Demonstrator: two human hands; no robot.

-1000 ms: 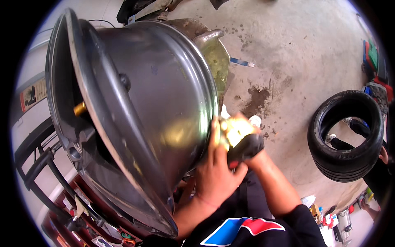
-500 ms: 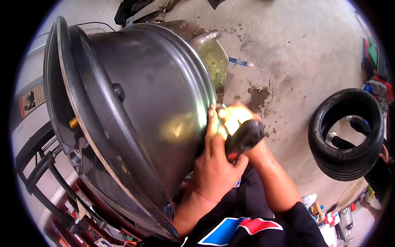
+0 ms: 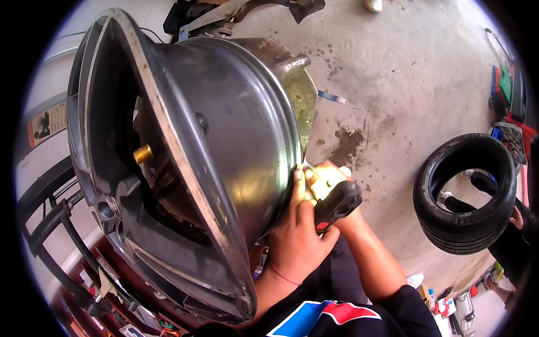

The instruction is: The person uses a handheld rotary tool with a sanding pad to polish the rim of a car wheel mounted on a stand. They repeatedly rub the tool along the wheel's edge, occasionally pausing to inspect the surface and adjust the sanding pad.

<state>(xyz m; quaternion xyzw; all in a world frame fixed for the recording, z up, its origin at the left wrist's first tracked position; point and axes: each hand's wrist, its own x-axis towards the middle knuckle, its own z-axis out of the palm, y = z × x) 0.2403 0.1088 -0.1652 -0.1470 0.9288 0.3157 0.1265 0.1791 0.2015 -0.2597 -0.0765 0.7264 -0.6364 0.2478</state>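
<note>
A large dark grey wheel rim (image 3: 236,106) stands on its side at the left, its spoked face toward the left and a brass-coloured piece (image 3: 143,154) showing inside. At the barrel's right edge, my left hand (image 3: 296,241) has its fingers reaching to the lip and its thumb against a black handheld tool (image 3: 340,201) with a red detail. My right hand (image 3: 332,178) is closed round this tool from the far side. Yellow light falls on the rim and on my right fingers. The tool's working end is mostly hidden by fingers and glare.
A black tyre (image 3: 494,222) stands at the right, with a person's legs and hand (image 3: 516,218) beside it. Behind the rim is a greenish metal part (image 3: 300,98), with a blue strip (image 3: 331,96) on the stained floor. A black metal frame (image 3: 42,224) is at the left.
The rim's spoked face has come further into view and its edge lies further right. Both hands stay at the lip with the tool. A shoe now shows at the top.
</note>
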